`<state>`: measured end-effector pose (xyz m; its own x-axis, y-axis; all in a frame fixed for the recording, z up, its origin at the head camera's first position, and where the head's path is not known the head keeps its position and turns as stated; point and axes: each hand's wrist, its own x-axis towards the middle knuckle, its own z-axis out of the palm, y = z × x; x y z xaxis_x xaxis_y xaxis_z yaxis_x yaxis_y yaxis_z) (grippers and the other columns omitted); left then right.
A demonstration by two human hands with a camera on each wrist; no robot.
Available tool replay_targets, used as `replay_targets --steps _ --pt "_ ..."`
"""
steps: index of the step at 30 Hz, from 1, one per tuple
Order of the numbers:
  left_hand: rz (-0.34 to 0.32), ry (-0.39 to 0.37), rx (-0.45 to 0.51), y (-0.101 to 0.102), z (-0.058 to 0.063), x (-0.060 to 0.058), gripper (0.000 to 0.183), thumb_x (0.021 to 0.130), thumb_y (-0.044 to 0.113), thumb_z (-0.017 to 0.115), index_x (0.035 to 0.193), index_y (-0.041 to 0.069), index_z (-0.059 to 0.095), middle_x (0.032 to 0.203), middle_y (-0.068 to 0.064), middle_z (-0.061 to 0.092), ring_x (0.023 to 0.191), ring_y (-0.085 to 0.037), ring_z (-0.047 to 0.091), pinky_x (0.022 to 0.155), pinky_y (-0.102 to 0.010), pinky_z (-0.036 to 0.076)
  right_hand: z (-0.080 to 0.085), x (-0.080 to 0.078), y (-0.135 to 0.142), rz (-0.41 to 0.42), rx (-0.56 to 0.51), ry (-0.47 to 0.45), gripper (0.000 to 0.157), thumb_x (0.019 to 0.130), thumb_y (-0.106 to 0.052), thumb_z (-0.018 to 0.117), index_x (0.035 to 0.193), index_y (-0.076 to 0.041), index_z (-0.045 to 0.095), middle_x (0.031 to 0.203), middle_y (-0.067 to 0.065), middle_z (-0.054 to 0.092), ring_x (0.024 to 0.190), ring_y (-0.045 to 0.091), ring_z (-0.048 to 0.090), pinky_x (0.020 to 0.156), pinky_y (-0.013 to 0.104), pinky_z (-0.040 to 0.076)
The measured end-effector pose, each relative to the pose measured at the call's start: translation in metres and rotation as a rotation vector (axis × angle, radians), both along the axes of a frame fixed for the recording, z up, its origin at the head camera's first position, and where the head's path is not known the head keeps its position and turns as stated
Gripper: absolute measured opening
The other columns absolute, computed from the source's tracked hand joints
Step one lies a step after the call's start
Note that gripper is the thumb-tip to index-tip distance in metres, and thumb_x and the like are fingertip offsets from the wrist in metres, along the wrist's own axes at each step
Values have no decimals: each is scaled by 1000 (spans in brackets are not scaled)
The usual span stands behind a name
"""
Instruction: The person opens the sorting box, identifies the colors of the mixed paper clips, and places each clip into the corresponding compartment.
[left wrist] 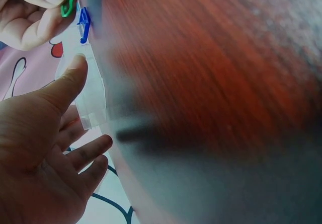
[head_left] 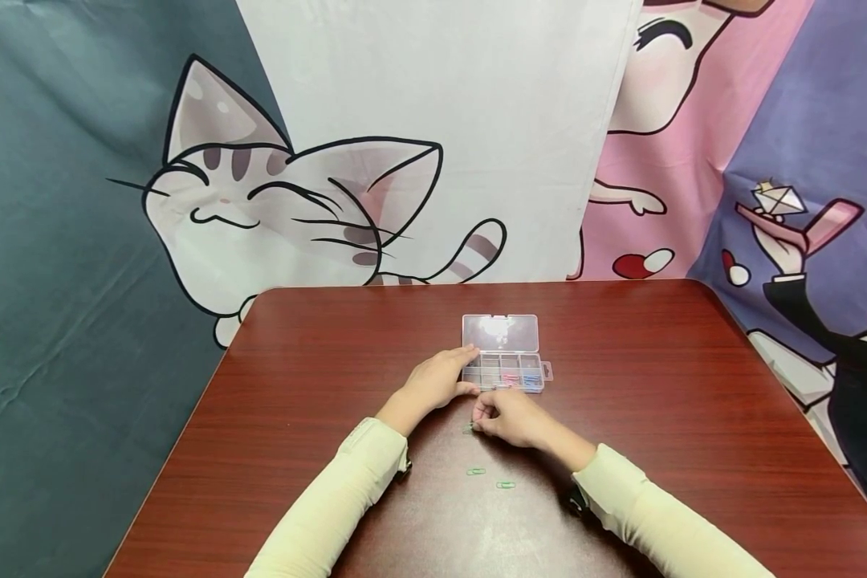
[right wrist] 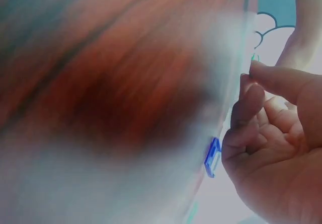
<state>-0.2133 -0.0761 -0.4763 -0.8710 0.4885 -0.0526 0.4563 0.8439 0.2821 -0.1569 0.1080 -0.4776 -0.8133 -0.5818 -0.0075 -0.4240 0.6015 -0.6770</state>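
Note:
A clear plastic compartment box (head_left: 490,372) lies on the table, its lid (head_left: 501,333) raised at the back. My left hand (head_left: 437,379) holds the box's left end, thumb at the front edge and fingertips by the hinge side; its other fingers hang loose in the left wrist view. Just in front of the box, my right hand (head_left: 511,417) pinches a green paper clip (left wrist: 67,6) between thumb and forefinger. Pink pieces (head_left: 510,378) and blue pieces (head_left: 531,380) sit in separate compartments towards the right. Two green paper clips, one left (head_left: 476,471) and one right (head_left: 506,485), lie nearer me.
The reddish-brown wooden table (head_left: 318,361) extends around the box on every side. A hanging tab (head_left: 547,371) sticks out from the box's right end. Behind the table hangs a printed cloth (head_left: 535,120) with cartoon figures.

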Motion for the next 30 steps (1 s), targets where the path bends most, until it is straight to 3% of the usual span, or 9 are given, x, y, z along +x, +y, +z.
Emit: replay_targets --steps 7,17,30 --pt "-8 3 3 1 1 0 74 89 47 73 153 19 48 159 4 43 144 -18 44 109 -40 47 8 -5 10 -15 -34 -38 12 91 -7 72 82 -13 68 71 -2 67 60 3 60 61 20 48" --pt "-10 0 7 2 0 1 73 89 45 74 153 18 48 158 3 44 143 -17 44 110 -38 45 18 -13 23 -79 -15 47 5 92 -12 74 94 -8 77 81 -8 72 75 1 60 71 24 51" --pt "-12 21 15 1 -4 -2 75 88 47 75 152 18 49 157 2 45 142 -19 47 109 -40 46 21 -28 27 -165 -7 144 4 89 -12 75 85 -12 76 74 -8 68 72 5 57 72 30 50"
